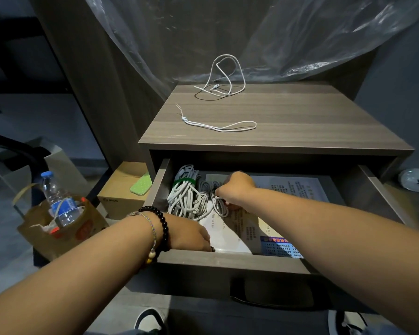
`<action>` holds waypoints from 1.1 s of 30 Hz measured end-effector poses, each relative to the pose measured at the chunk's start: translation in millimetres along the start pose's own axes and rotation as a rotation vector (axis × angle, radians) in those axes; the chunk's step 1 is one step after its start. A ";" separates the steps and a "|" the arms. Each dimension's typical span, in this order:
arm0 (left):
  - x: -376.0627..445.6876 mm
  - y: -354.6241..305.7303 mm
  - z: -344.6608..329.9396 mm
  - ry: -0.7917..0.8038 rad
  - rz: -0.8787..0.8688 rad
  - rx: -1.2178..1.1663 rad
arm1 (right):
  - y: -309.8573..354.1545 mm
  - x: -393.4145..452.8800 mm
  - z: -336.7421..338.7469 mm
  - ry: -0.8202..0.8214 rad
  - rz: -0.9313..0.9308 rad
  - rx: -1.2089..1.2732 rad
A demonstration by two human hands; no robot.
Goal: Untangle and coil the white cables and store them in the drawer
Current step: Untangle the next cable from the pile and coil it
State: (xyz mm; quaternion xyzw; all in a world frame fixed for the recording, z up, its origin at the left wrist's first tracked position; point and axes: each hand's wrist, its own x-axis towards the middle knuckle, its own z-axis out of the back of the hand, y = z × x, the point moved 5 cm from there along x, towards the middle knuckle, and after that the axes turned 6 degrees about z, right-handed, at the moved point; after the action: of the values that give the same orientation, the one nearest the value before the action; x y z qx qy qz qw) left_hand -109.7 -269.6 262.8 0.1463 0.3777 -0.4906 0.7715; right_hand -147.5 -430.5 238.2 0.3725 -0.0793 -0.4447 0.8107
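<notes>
My right hand [237, 187] pinches small coiled white cable [220, 206] inside open grey wooden drawer [228, 258]; my left hand [191, 235] there too, its grip hidden; printed papers' [249, 228] text unreadable; loose white cable [224, 76] on cabinet top [300, 122].

A dim room: a wood-grain bedside cabinet [288, 122] stands against a dark panel draped with clear plastic sheeting [300, 32], grey walls to either side. On the grey floor at left sit a cardboard box [117, 189] topped by a green dotted object [140, 184] and a brown paper bag [46, 228] holding a water bottle [58, 199]; a black metal frame [22, 153] stands behind
</notes>
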 end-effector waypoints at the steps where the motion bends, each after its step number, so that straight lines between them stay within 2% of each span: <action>1: -5.3 -2.8 6.2 -0.070 0.001 -0.005 | 2.5 -0.4 1.9 -0.007 0.030 -0.044; 4: -13.4 -3.7 17.6 -0.210 -0.022 0.000 | 5.6 0.2 6.3 -0.011 0.081 -0.118; 9: -29.5 -6.7 36.9 -0.512 -0.046 -0.059 | 5.9 -4.3 22.2 -0.036 0.041 -0.132; 14: -58.7 -19.2 34.5 -0.699 -0.119 -0.134 | 13.2 -22.2 52.1 -0.098 0.108 -0.110; 19: -94.6 -41.2 16.7 -0.966 -0.242 -0.219 | 15.2 -76.9 88.9 -0.186 0.254 -0.127; 23: -103.4 -64.0 -2.9 -1.166 -0.367 -0.053 | -6.5 -146.8 111.0 -0.220 0.334 -0.088; 26: -105.3 -71.8 -5.9 -1.221 -0.437 0.056 | -29.6 -187.5 125.2 -0.274 0.356 -0.223; 30: -104.1 -75.1 -6.6 -1.202 -0.489 0.240 | -56.4 -210.1 138.3 -0.348 0.400 -0.356; 33: -91.2 -75.8 -5.6 -1.176 -0.474 0.404 | -55.5 -205.9 135.3 -0.374 0.517 -0.524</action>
State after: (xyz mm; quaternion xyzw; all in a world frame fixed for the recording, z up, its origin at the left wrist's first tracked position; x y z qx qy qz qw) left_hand -199.2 -243.3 336.3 -0.0910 -0.1833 -0.7063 0.6777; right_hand -368.3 -360.3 338.6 0.0338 -0.2004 -0.2915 0.9347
